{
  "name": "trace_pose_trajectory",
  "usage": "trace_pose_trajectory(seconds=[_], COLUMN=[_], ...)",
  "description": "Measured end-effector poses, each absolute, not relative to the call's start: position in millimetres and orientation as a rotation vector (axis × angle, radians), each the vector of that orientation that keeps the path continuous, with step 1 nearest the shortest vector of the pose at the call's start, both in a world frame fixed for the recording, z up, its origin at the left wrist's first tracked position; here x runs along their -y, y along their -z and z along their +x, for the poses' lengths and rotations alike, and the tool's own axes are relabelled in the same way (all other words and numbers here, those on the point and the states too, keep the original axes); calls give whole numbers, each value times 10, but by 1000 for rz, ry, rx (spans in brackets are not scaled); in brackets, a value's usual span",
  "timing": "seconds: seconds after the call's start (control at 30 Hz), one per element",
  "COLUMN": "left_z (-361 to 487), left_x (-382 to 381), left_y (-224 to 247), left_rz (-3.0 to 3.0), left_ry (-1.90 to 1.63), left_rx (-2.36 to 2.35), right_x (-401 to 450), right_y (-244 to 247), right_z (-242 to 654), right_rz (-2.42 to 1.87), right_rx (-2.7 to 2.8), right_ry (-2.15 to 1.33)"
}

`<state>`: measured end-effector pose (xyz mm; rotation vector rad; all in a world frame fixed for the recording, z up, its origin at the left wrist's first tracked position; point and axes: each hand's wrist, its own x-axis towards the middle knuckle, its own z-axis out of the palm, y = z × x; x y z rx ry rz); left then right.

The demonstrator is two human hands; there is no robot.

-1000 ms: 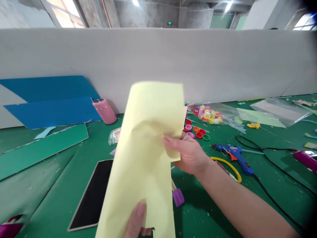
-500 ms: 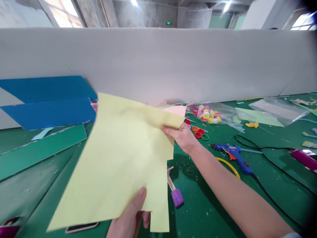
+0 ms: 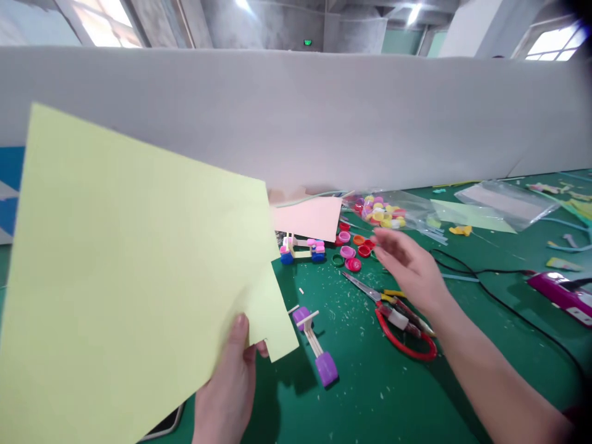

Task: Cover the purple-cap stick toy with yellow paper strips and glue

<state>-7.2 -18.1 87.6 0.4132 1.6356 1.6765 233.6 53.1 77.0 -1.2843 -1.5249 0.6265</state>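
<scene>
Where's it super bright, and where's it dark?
In the head view, the white ceiling lights and paned windows glare; in the head view, dark shadow falls on the green tabletop beside the left hand holding the pale yellow paper sheet; the head view's top right corner goes black.

Across from you runs a long white partition (image 3: 296, 117), and above it you can see a green lit sign (image 3: 308, 42), ceiling lights (image 3: 413, 13) and bright windows (image 3: 104, 24) at both sides. On your green table (image 3: 361, 401), a pink sheet (image 3: 309, 217) lies near the partition's foot, with a clear bag of coloured caps (image 3: 382, 213) to its right. Farther right you have a pale green sheet (image 3: 472, 216) next to a clear plastic sleeve (image 3: 509, 203), and a crumpled yellow scrap (image 3: 461, 230) nearer you. A magenta device (image 3: 562, 296) sits near your right edge, a black cord (image 3: 499, 271) running up to it
</scene>
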Motion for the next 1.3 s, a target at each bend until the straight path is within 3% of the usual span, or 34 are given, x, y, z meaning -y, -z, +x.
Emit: trace_pose_trajectory(seconds=[0.1,0.27,0.6,0.73,1.03,1.3], left_z=[-45,-25,-47,-63,-54,19], left_x=[81,-73,-83,-62,-36,-49], left_y=[-866,-842,-583,-514,-568,-664], left_rz=[231,222,353,451,470,428], left_ry=[-1684,-1770,-1631,-1581,-1626,-1761], left_rx=[-1489,-1370,-1331,-1365,-1313,-1288], right_x=[-139,309,67,145,534,807], right_y=[-434,-69,-127,-193,-394,-141], right_z=[2746,2955,2878,2925,2415,2130], right_rz=[-1633,-1780,-2172,-2036,-1477,-1384], right_rx=[1609,1831,2083,1924,1503,1215], right_ry=[-520,-483,-393,-619,-1479,-1753])
